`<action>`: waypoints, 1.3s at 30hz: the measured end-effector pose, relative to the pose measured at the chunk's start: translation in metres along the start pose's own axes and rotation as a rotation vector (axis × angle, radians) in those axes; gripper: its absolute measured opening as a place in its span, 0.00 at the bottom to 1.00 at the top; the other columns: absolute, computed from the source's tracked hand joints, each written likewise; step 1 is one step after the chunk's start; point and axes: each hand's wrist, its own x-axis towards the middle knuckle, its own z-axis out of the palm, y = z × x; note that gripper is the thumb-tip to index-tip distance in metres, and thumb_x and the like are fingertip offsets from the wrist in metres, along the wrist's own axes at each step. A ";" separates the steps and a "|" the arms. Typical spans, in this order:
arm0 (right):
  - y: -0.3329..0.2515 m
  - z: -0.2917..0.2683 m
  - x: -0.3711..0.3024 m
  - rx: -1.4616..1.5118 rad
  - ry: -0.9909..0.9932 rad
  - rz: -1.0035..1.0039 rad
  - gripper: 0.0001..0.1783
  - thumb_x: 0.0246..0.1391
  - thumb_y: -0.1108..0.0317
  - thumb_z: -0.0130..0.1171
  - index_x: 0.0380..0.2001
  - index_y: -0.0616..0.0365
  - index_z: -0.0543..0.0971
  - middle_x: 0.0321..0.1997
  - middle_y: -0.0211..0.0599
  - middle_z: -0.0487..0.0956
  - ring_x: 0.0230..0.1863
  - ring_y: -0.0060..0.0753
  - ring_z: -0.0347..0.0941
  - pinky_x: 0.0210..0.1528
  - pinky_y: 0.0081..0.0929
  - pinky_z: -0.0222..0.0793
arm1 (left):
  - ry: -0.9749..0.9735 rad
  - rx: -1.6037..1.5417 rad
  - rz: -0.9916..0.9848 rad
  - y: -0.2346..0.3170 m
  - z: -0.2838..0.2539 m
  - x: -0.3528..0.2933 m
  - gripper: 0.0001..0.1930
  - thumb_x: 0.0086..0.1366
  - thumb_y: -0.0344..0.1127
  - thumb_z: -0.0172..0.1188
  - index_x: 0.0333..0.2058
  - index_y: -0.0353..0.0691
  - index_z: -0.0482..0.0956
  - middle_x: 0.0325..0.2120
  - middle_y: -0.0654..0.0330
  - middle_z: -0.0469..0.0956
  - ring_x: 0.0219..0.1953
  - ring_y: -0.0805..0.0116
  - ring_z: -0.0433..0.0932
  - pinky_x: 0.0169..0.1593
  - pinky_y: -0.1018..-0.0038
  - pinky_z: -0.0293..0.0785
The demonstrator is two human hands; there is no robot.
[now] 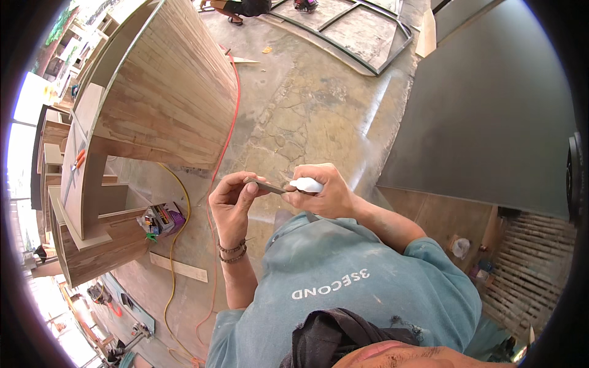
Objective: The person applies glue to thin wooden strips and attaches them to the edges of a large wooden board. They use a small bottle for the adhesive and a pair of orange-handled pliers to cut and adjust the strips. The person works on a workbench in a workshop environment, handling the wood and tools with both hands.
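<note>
My left hand (230, 202) pinches one end of a thin, dark, flat strip (267, 186) between thumb and fingers. It is held up in front of my chest, above the concrete floor. My right hand (333, 191) is wrapped round a small white plastic bottle (307, 184). The fingertips of that hand meet the strip's other end, so the bottle's tip is hard to make out there.
On the left stands a large wooden cabinet (165, 92), with an orange-handled tool (78, 161) on its edge. A red hose (230, 132) and a yellow hose (188, 211) cross the floor near a box (162, 219). A dark panel (485, 110) fills the right. Another person (248, 7) crouches beyond, beside a metal frame (331, 18).
</note>
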 end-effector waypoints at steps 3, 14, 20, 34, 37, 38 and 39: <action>-0.004 -0.020 0.032 0.003 0.034 -0.038 0.07 0.53 0.72 0.69 0.28 0.61 0.80 0.20 0.27 0.74 0.25 0.13 0.67 0.27 0.22 0.64 | 0.000 -0.135 -0.021 -0.007 0.011 0.036 0.11 0.72 0.34 0.62 0.45 0.31 0.78 0.38 0.53 0.82 0.42 0.64 0.84 0.48 0.62 0.87; -0.026 -0.037 0.109 0.096 -0.072 0.109 0.06 0.54 0.74 0.70 0.28 0.63 0.81 0.22 0.21 0.75 0.25 0.09 0.66 0.25 0.16 0.60 | 0.153 -0.527 -0.026 -0.008 0.007 0.094 0.10 0.71 0.31 0.62 0.47 0.33 0.79 0.40 0.57 0.82 0.43 0.68 0.84 0.45 0.66 0.88; -0.036 -0.016 0.138 0.131 -0.117 0.122 0.06 0.54 0.73 0.71 0.29 0.62 0.82 0.22 0.20 0.76 0.24 0.07 0.65 0.24 0.15 0.57 | 0.195 -0.579 -0.005 -0.001 -0.019 0.104 0.09 0.70 0.29 0.64 0.46 0.32 0.81 0.39 0.59 0.84 0.40 0.70 0.85 0.45 0.66 0.88; -0.047 0.024 0.171 0.088 -0.107 0.096 0.06 0.54 0.74 0.71 0.28 0.61 0.81 0.21 0.18 0.74 0.23 0.07 0.64 0.24 0.15 0.55 | 0.116 -0.619 0.072 -0.002 -0.069 0.120 0.16 0.69 0.34 0.65 0.51 0.31 0.80 0.40 0.57 0.83 0.42 0.67 0.84 0.45 0.66 0.88; -0.049 0.025 0.175 0.150 -0.131 0.133 0.07 0.53 0.74 0.71 0.28 0.61 0.81 0.22 0.20 0.75 0.24 0.08 0.66 0.24 0.15 0.58 | -0.011 -0.606 0.085 -0.002 -0.081 0.125 0.19 0.68 0.39 0.68 0.52 0.33 0.80 0.40 0.59 0.81 0.43 0.67 0.82 0.45 0.70 0.86; -0.049 0.024 0.176 0.172 -0.143 0.155 0.07 0.53 0.74 0.72 0.28 0.61 0.81 0.23 0.21 0.76 0.24 0.09 0.67 0.25 0.15 0.58 | -0.064 -0.608 0.090 -0.002 -0.084 0.128 0.20 0.68 0.41 0.68 0.52 0.34 0.80 0.40 0.60 0.80 0.43 0.67 0.81 0.44 0.71 0.85; -0.050 0.025 0.177 0.191 -0.150 0.185 0.07 0.53 0.74 0.72 0.28 0.61 0.81 0.23 0.21 0.77 0.24 0.09 0.68 0.25 0.15 0.59 | -0.107 -0.631 0.092 -0.004 -0.088 0.130 0.22 0.66 0.42 0.70 0.51 0.32 0.80 0.41 0.60 0.80 0.42 0.68 0.80 0.44 0.71 0.83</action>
